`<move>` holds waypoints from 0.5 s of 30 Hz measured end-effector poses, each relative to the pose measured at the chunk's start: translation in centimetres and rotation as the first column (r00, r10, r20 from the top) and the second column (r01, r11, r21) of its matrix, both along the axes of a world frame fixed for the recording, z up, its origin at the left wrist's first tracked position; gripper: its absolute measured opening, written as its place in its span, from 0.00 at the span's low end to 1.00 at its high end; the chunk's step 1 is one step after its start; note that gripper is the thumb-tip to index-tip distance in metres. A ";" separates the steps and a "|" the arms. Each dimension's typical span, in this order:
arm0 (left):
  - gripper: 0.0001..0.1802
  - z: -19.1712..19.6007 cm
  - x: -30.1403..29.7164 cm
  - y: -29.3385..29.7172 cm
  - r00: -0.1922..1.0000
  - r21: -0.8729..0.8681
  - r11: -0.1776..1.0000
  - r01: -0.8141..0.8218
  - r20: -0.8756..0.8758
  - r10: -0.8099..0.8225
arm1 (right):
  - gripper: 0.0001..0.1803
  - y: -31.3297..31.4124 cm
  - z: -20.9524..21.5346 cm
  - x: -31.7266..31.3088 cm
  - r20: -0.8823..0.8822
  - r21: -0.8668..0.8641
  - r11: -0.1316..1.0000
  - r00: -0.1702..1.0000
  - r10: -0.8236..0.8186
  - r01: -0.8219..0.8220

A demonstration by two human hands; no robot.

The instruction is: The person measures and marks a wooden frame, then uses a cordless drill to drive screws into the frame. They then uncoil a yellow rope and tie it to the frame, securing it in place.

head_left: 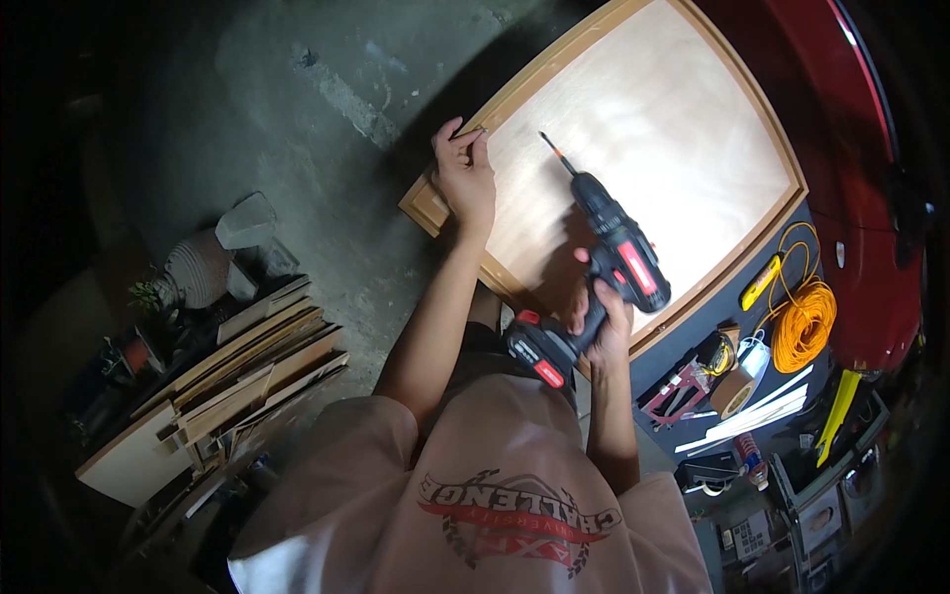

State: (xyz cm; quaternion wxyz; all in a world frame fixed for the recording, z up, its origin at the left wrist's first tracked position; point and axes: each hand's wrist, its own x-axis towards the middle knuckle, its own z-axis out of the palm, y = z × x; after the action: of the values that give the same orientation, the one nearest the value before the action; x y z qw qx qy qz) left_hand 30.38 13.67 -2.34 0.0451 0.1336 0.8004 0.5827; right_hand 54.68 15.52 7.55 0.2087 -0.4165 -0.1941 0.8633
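Note:
My right hand [611,322] is wrapped round the grip of a black and red cordless drill [604,213]. A long driver bit [557,153] points from its chuck up and to the left, over the pale panel. At the left edge of the wood-framed panel [673,129], my left hand [465,178] is closed in a pinch above the frame rail. What its fingertips hold, if anything, is too small to make out. A short wood block [426,206] juts out at the frame's corner below that hand.
On the dark surface at right lie a coil of orange cord [804,325], a yellow utility knife [760,282], a tape roll [732,394] and white strips [757,411]. A red car [861,247] stands beyond. Stacked boards [247,386] lean at left.

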 end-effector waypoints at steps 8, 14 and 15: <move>0.12 -1.4 0.6 0.0 0.990 0.123 0.987 -0.100 0.111 0.087 | 0.21 -0.4 -4.1 -3.9 -0.024 -0.111 0.989 0.995 0.094 -0.096; 0.14 -1.9 0.8 -0.1 0.989 0.123 0.987 -0.107 0.112 0.093 | 0.20 -0.7 -5.2 -4.1 -0.064 -0.169 0.982 0.995 0.073 -0.083; 0.14 -2.0 0.9 -0.1 0.990 0.119 0.988 -0.102 0.113 0.089 | 0.20 -0.7 -5.2 -4.0 -0.055 -0.166 0.982 0.995 0.079 -0.087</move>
State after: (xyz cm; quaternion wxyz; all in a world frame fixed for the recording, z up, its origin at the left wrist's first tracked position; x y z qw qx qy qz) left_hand 31.24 13.53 -4.31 0.0515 0.0661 0.7645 0.6391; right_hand 50.67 14.82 2.34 0.1413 -0.4034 -0.1325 0.8943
